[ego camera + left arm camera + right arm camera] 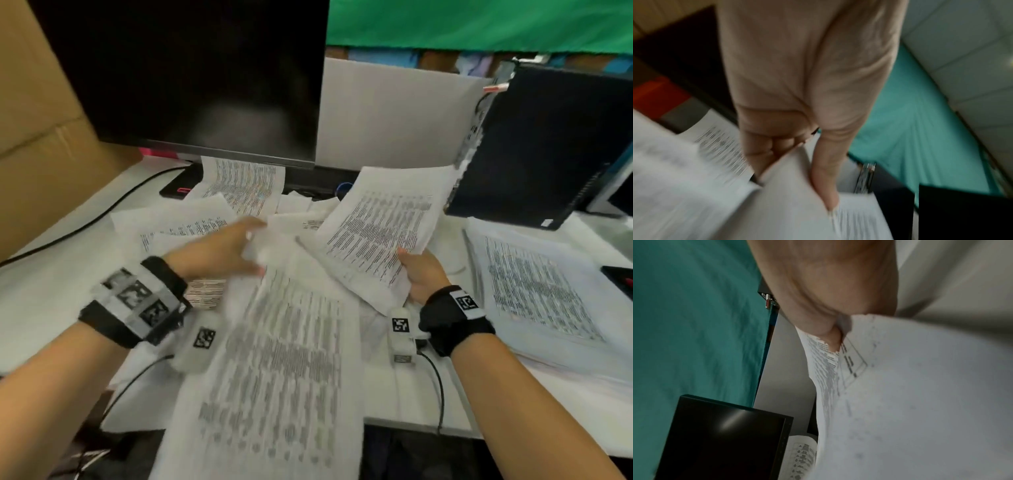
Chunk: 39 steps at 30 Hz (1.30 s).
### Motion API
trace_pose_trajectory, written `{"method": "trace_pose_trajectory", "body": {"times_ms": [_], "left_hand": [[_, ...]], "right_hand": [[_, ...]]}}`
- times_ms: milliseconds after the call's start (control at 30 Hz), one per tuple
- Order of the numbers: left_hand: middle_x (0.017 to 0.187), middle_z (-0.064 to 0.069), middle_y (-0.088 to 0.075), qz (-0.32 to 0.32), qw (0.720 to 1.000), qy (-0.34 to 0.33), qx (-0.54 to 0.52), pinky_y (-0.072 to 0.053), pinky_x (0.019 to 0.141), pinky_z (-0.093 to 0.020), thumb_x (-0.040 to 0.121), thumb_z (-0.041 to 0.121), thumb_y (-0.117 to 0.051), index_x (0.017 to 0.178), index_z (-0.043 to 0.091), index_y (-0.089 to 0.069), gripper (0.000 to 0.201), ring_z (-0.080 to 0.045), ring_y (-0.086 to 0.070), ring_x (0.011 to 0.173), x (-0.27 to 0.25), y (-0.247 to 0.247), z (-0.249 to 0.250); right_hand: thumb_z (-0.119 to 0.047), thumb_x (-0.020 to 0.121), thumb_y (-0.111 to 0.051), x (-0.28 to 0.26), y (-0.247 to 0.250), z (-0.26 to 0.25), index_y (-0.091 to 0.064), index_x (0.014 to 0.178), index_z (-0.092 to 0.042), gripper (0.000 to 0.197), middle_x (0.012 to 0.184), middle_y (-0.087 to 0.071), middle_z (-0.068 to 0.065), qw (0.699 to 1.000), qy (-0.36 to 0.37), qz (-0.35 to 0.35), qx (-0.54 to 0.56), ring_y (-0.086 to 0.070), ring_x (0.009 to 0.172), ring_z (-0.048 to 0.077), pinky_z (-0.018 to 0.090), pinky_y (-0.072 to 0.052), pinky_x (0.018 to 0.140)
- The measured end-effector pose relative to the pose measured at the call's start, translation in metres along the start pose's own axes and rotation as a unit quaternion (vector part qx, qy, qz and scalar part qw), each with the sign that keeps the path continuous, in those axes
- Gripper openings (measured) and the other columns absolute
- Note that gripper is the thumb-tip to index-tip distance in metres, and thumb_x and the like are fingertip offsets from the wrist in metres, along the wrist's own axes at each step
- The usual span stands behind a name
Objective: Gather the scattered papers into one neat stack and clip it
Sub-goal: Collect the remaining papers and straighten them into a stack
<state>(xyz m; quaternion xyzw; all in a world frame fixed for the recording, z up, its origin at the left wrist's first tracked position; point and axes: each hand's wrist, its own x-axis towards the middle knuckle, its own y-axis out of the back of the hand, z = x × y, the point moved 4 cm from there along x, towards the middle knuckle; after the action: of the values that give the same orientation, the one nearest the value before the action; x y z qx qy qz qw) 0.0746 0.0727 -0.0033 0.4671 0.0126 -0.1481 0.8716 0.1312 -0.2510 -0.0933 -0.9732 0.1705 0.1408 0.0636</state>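
Head view: the right hand (423, 275) grips a sheaf (380, 226) right of centre; scattered papers (191, 226) cover the desk (44, 294). Left wrist view: the left hand (797, 129) pinches a sheet (785, 194). Right wrist view: thumb clamps the sheaf.

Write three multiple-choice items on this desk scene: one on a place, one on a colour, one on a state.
1. Where is the computer tower?
A. right of the monitor
B. left of it
C. under the desk

2. What colour is the cloth behind the desk?
A. red
B. green
C. yellow

3. What is the right hand doing?
A. resting flat
B. gripping a bundle of sheets
C. holding a clip

Answers: 1 A, the tower stands at the right; 2 B, the backdrop is green; 3 B, thumb lies over the raised sheets.
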Motion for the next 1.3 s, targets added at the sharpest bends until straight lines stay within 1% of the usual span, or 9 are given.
{"method": "trace_pose_trajectory", "body": {"times_ms": [133,267,433,500,600,767,933,1100,1300], "left_hand": [[0.107,0.001,-0.068,0.150,0.973,-0.123,-0.124,-0.055,0.085,-0.044,0.079,0.017,-0.074,0.125,0.024,-0.051,0.053,-0.018,-0.068,0.094,-0.012,0.085,0.042],[0.108,0.002,-0.072,0.235,0.923,-0.163,-0.258,-0.054,0.084,-0.036,0.089,0.021,-0.063,0.121,0.017,-0.062,0.032,-0.013,-0.070,0.098,-0.013,0.132,0.056],[0.092,0.005,-0.071,0.318,0.888,-0.111,-0.313,-0.059,0.069,-0.022,0.092,0.018,-0.061,0.104,0.012,-0.068,0.015,0.000,-0.070,0.077,0.043,0.121,0.039],[0.073,0.008,-0.061,0.318,0.909,-0.071,-0.261,-0.050,0.052,-0.012,0.090,0.015,-0.063,0.088,0.012,-0.066,0.005,0.000,-0.062,0.057,0.075,0.096,0.028],[0.060,0.001,-0.046,0.306,0.937,-0.016,-0.169,-0.034,0.052,-0.026,0.088,0.008,-0.060,0.073,0.007,-0.056,0.016,-0.017,-0.045,0.062,0.118,0.064,0.015],[0.119,-0.021,-0.062,0.288,0.943,0.092,-0.141,-0.046,0.092,-0.041,0.092,0.010,-0.055,0.118,-0.007,-0.059,0.030,-0.035,-0.058,0.111,0.160,0.022,-0.012],[0.121,-0.023,-0.060,0.215,0.949,0.176,-0.150,-0.045,0.093,-0.041,0.095,0.011,-0.048,0.121,-0.004,-0.056,0.031,-0.038,-0.057,0.111,0.167,-0.018,-0.040],[0.141,-0.023,-0.041,0.176,0.943,0.236,-0.152,-0.038,0.106,-0.046,0.091,0.011,-0.053,0.143,-0.003,-0.022,0.062,-0.039,-0.042,0.129,0.162,-0.037,-0.049],[0.136,-0.014,-0.041,0.158,0.908,0.158,-0.354,-0.043,0.102,-0.049,0.086,0.005,-0.057,0.143,0.003,-0.018,0.069,-0.032,-0.045,0.122,0.158,-0.048,-0.034]], "right_hand": [[0.000,0.099,-0.047,-0.001,0.003,-0.005,-0.050,0.125,-0.003,0.027,0.118,-0.062,0.018,1.000,0.004,-0.003,0.030,-0.066,0.098,0.033,0.040,-0.059,0.083],[0.001,0.097,-0.048,-0.006,-0.002,-0.014,-0.060,0.115,-0.004,0.023,0.109,-0.068,0.018,0.998,0.054,-0.010,-0.024,-0.067,0.090,0.034,0.027,-0.058,0.063],[-0.008,0.096,-0.055,-0.013,-0.020,-0.010,-0.065,0.119,-0.001,0.026,0.110,-0.071,0.021,0.990,0.040,-0.127,-0.053,-0.066,0.105,0.036,0.042,-0.056,0.087],[-0.010,0.094,-0.061,-0.013,-0.028,-0.003,-0.064,0.122,-0.004,0.029,0.113,-0.071,0.018,0.979,0.021,-0.187,-0.079,-0.067,0.108,0.034,0.048,-0.053,0.096],[-0.012,0.086,-0.071,-0.011,-0.033,0.009,-0.065,0.123,-0.010,0.038,0.115,-0.072,0.011,0.963,0.019,-0.229,-0.142,-0.068,0.109,0.030,0.049,-0.050,0.100],[-0.035,0.095,-0.058,-0.019,-0.032,0.009,-0.066,0.117,-0.020,0.028,0.110,-0.071,-0.003,0.961,0.039,-0.188,-0.198,-0.066,0.102,0.017,0.030,-0.053,0.088],[-0.030,0.097,-0.052,-0.012,-0.027,0.011,-0.068,0.117,-0.015,0.029,0.117,-0.071,0.003,0.969,0.042,-0.163,-0.183,-0.065,0.110,0.023,0.044,-0.048,0.104],[-0.046,0.097,-0.051,-0.013,-0.026,0.017,-0.056,0.136,-0.018,0.048,0.129,-0.065,0.009,0.962,-0.056,-0.258,-0.064,-0.061,0.122,0.029,0.049,-0.044,0.107],[0.001,0.091,-0.061,-0.025,-0.029,0.010,-0.053,0.136,-0.008,0.046,0.129,-0.064,0.014,0.920,-0.039,-0.342,-0.188,-0.061,0.120,0.031,0.049,-0.044,0.107]]}}
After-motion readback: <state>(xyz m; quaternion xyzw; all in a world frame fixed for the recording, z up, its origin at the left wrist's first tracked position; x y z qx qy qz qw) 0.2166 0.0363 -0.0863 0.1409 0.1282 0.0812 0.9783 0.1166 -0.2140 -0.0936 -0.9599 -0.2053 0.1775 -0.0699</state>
